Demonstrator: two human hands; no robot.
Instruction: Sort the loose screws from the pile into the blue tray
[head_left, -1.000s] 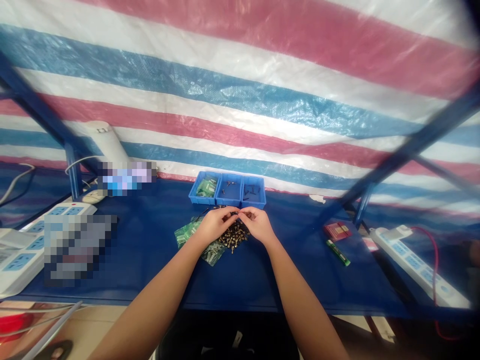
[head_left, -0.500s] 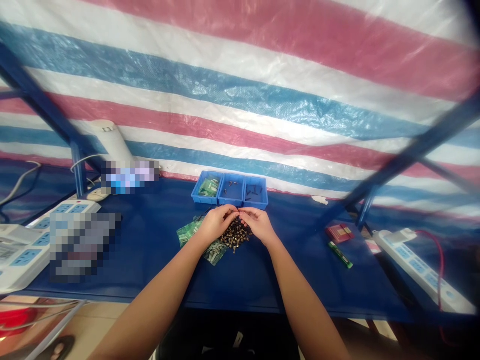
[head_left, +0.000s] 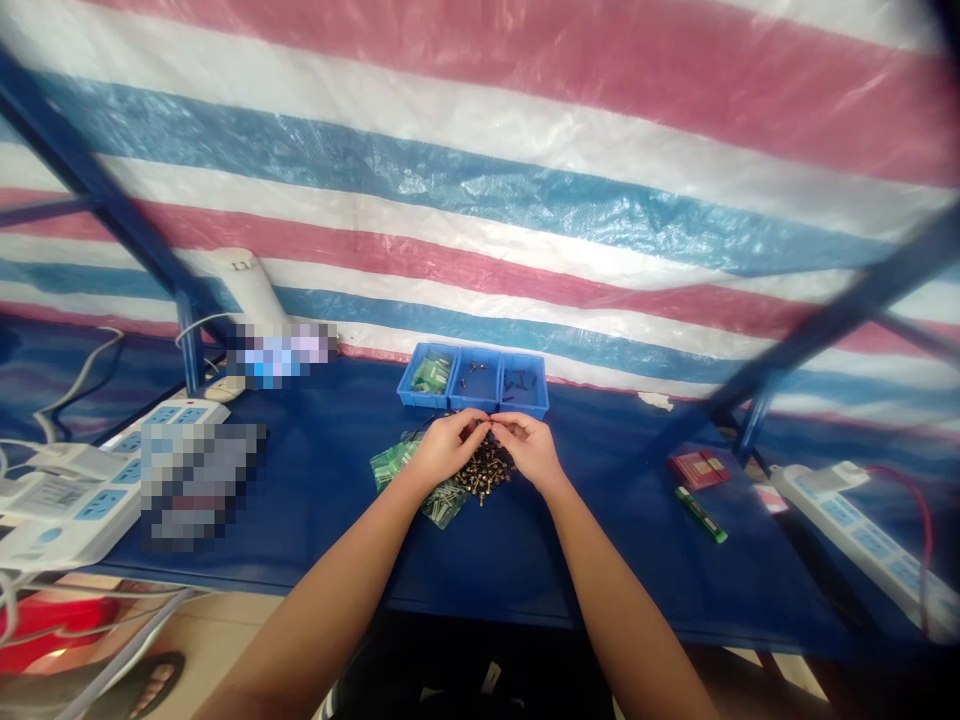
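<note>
1. Print on the green packet [head_left: 701, 515], well right of the screw pile [head_left: 486, 473] on the counter [head_left: 735, 580], is too small to read; so is the label on the power strip [head_left: 96, 507], far left of the pile.
2. Left hand [head_left: 446, 447] and right hand [head_left: 531, 447] meet above the pile's far edge, fingertips close together; I cannot tell whether they pinch anything.
3. Three blue bins [head_left: 480, 388] stand just beyond the pile.
4. Since half a second ago, the view has swung left, showing more power strip; the hands keep their pose.
</note>
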